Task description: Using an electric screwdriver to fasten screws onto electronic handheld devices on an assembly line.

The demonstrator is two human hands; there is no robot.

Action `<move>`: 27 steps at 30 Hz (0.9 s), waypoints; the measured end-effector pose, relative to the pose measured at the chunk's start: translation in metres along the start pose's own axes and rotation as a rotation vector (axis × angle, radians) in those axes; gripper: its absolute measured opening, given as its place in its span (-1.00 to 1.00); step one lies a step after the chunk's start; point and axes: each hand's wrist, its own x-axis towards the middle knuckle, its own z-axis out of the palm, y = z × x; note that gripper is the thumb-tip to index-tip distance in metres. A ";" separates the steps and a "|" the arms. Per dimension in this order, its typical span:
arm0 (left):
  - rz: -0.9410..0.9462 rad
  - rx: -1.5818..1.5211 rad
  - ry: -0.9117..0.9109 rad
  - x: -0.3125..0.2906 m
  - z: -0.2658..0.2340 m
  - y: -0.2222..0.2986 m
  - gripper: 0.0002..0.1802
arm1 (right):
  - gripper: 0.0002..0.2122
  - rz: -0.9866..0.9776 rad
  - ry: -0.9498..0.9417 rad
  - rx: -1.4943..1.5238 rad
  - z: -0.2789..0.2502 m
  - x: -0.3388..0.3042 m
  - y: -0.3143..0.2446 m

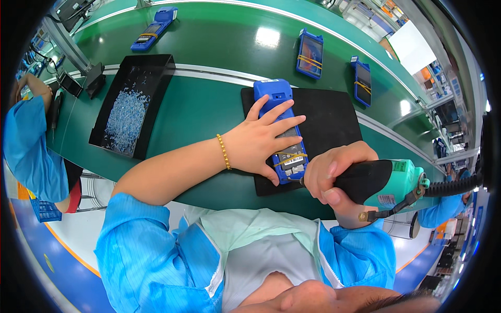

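Note:
A blue handheld terminal (292, 161) lies back side up on a black mat (334, 120), a yellow rubber band around its lower part. My left hand (261, 138) rests across it with the fingers spread flat, hiding its middle. In my right hand (334, 172) is a green and black electric screwdriver (378, 181), gripped near its front end. The screwdriver points left at the terminal's lower right edge. Whether its tip touches a screw is hard to make out.
A black tray (163, 78) of small screws stands to the left. Several more banded blue terminals (310, 52) lie beyond the metal rail. A corrugated black hose (454, 185) runs right from the screwdriver. At far left sits another person in a blue sleeve (28, 141).

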 end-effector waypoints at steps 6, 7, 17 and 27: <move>-0.007 0.017 -0.003 0.000 0.002 0.000 0.05 | -0.67 -0.111 -0.156 -0.012 -0.003 0.009 0.007; -0.012 0.016 0.003 -0.001 0.003 0.000 0.05 | -0.67 -0.107 -0.163 -0.013 -0.002 0.009 0.008; -0.004 0.006 0.017 -0.001 0.003 0.000 0.04 | -0.74 -0.118 -0.138 -0.010 0.002 0.011 0.007; 0.000 0.007 0.014 -0.003 0.002 -0.001 0.03 | -0.76 -0.129 -0.081 0.009 0.005 0.010 0.008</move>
